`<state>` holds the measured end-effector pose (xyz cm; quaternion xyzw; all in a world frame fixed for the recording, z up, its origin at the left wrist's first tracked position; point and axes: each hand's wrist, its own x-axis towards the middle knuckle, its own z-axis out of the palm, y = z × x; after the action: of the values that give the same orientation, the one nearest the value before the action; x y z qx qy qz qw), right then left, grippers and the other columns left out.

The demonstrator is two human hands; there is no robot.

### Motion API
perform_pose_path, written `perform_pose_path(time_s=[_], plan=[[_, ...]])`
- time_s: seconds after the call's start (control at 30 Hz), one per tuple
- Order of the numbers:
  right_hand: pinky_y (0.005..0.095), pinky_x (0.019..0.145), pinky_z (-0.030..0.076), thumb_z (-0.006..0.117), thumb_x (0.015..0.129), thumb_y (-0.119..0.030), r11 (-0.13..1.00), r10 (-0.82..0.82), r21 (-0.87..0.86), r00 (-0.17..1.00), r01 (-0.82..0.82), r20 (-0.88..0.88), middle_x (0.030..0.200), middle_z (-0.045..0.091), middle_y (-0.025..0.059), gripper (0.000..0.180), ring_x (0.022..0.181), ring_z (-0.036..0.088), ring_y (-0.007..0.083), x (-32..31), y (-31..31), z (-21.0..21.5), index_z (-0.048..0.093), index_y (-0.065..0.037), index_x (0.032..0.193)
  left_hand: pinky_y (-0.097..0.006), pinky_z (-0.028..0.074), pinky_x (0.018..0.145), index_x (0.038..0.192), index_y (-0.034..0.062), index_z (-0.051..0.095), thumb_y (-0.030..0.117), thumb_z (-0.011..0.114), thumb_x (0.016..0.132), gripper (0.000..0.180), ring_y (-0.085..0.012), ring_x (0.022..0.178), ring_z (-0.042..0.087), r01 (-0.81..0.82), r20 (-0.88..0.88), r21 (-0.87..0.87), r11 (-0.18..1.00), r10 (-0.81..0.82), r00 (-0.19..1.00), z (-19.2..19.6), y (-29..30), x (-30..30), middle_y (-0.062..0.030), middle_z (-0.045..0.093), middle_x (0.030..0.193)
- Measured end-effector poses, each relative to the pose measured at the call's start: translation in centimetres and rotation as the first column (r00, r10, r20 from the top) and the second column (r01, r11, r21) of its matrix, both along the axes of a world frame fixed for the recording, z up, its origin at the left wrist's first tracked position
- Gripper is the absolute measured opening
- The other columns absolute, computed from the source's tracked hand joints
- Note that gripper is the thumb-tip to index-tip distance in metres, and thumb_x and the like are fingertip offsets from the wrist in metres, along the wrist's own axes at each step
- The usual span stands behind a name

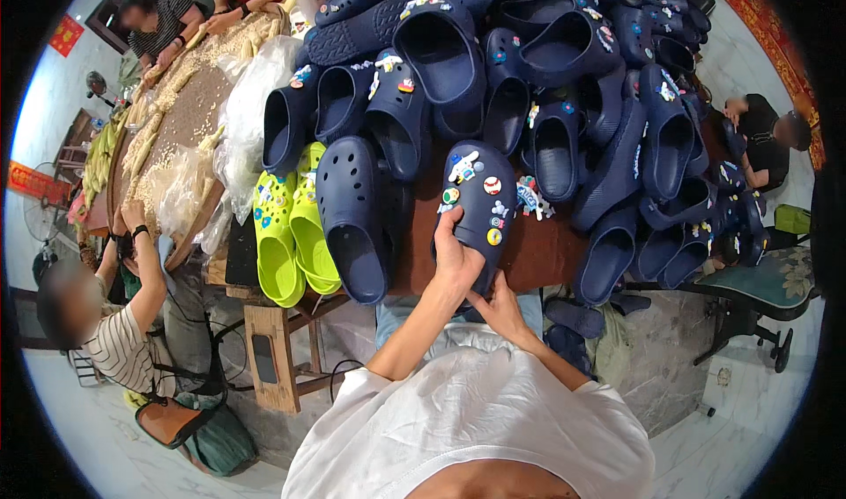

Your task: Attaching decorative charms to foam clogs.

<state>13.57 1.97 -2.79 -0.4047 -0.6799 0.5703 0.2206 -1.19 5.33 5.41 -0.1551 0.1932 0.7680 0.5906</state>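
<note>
In front of me, just over the table's near edge, is a navy clog (476, 186) with its toe pointing away. Several colourful charms dot its upper. My left hand (458, 257) grips its left side, thumb lying on top and the other fingers hidden beneath. At the heel end my right hand (500, 310) pinches the clog, its fingers partly out of sight. A loose cartoon charm (532, 198) lies just right of the clog. Left of it stands a plain navy clog (352, 221) without charms, and beyond that a pair of lime green clogs (278, 243) with charms.
A heap of navy clogs (555, 50) covers the far and right parts of the brown table (529, 266). Clear plastic bags (260, 103) separate it from a round table of corn kernels (189, 103), where people work. Another person (762, 138) sits at right beside a chair (758, 279).
</note>
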Motion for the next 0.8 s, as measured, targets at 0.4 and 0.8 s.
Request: perform_pose_path(time_s=[0.4, 0.8], plan=[[0.0389, 0.081, 0.049, 0.058, 0.088, -0.021, 0.925, -0.162, 0.318, 0.972, 0.209, -0.169, 0.102, 0.063, 0.0212, 0.047, 0.093, 0.063, 0.0308, 2.1, 4.8, 2.2, 0.042, 0.005, 0.124, -0.04, 0.04, 0.102, 0.13, -0.0008, 0.041, 0.018, 0.054, 0.093, 0.044, -0.0258, 0.118, 0.051, 0.223, -0.533, 0.155, 0.962, -0.109, 0.839, 1.6, -1.5, 3.3, -0.0148, 0.051, 0.126], [0.0242, 0.047, 0.05, 0.054, 0.093, -0.036, 0.978, -0.195, 0.001, 0.925, 0.207, -0.326, 0.086, 0.06, 0.0121, 0.043, 0.068, 0.061, 0.0128, -3.5, 19.4, 14.4, 0.049, 0.002, 0.111, -0.031, 0.049, 0.092, 0.123, -0.0003, 0.052, 0.006, 0.05, 0.092, 0.031, -0.018, 0.105, 0.059, 0.045, -0.787, -0.142, 0.989, -0.14, 0.601, -1.1, -7.6, 1.1, -0.013, 0.059, 0.117]])
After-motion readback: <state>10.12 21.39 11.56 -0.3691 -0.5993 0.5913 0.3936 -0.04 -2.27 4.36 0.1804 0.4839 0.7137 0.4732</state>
